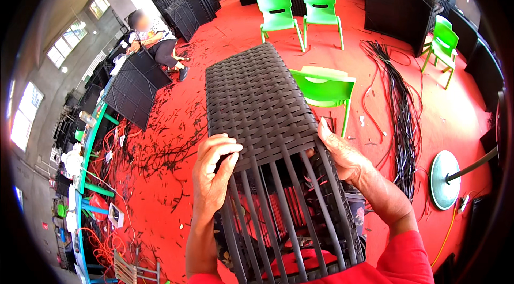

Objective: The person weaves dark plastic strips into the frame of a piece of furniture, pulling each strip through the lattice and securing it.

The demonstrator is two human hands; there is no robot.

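Note:
A long black wicker panel [251, 94] lies before me, tilted away. Its far part is tightly woven; toward me, bare lengthwise strands [286, 203] run over the frame with gaps between them. My left hand [211, 169] is closed at the left side, thumb and forefinger pinched at the last woven row, where a flat black strip [251, 162] crosses the strands. On the right side, my right hand [345, 155] grips the panel's edge, thumb on top and fingers partly hidden below it.
A green chair [326, 88] stands just beyond the panel; two more green chairs [276, 11] are farther off. A bundle of black strips [399, 123] lies on the red floor at right, near a round fan base [444, 179]. A seated person [152, 38] works at far left beside dark panels [134, 88].

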